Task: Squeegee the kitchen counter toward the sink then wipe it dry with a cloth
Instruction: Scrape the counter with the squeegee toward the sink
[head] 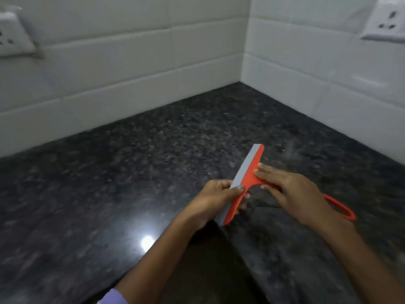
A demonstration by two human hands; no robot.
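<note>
The squeegee (248,178) is over the counter (109,172), towards its front edge and well away from the back corner. The left hand (215,199) pinches its blade end. The right hand (291,194) lies on the handle, fingers straight.

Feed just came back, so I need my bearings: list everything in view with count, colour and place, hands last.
squeegee: 1, orange with grey blade, on counter at centre right
counter: 1, black speckled granite, fills lower frame
tiles: white, two walls meeting at back corner
sockets: 2, white, one upper left, one upper right
sleeve: 1, lilac, bottom edge, left arm
left hand: 1, grips the blade's near end
right hand: 1, fingers flat on squeegee head
</note>
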